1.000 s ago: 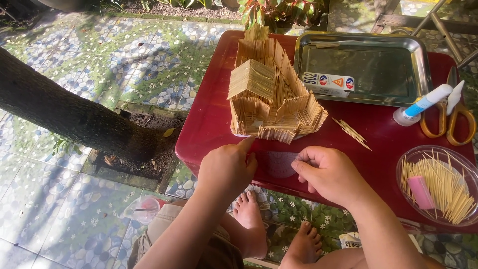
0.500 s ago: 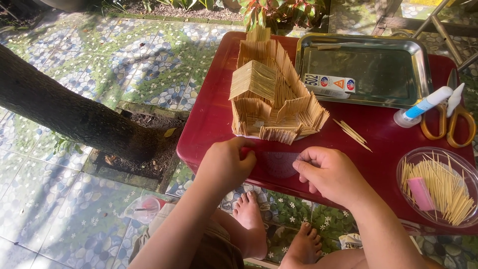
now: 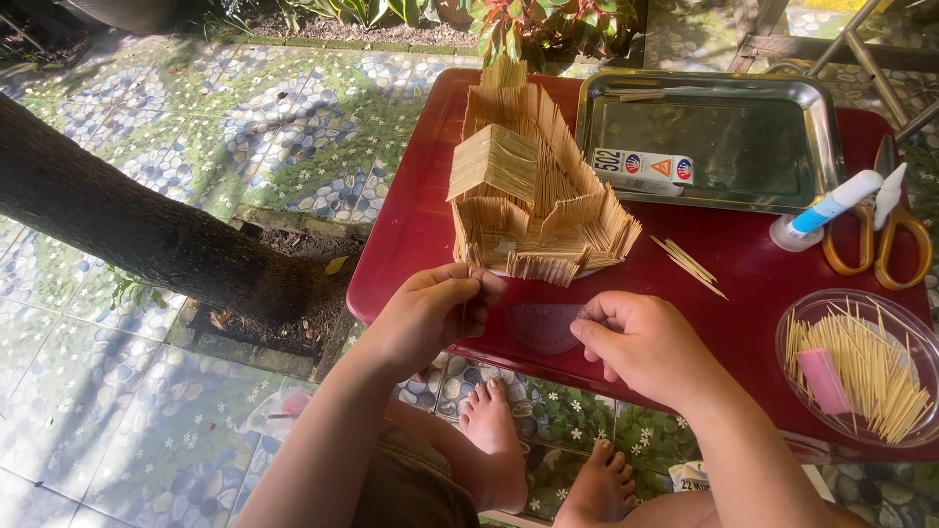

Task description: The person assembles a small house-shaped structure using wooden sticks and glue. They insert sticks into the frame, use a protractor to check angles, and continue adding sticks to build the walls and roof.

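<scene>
Toothpick house [image 3: 533,191] just beyond hands, left hand [image 3: 430,313] pinching toothpick [image 3: 464,315] (thin), right hand [image 3: 650,347] loosely curled.

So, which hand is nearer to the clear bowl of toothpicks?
The right hand. It rests on the red table just left of the clear bowl of toothpicks. The left hand is farther away, at the table's front edge below the toothpick house.

This is an outdoor spot in a home garden or patio, used for craft work. A low red table [image 3: 430,235] stands on mossy patterned paving tiles [image 3: 245,127], beside a leaning tree trunk [image 3: 127,225] rooted in a patch of bare soil. Leafy plants [image 3: 518,24] grow along a bed at the far edge, and sunlight dapples the ground.
</scene>
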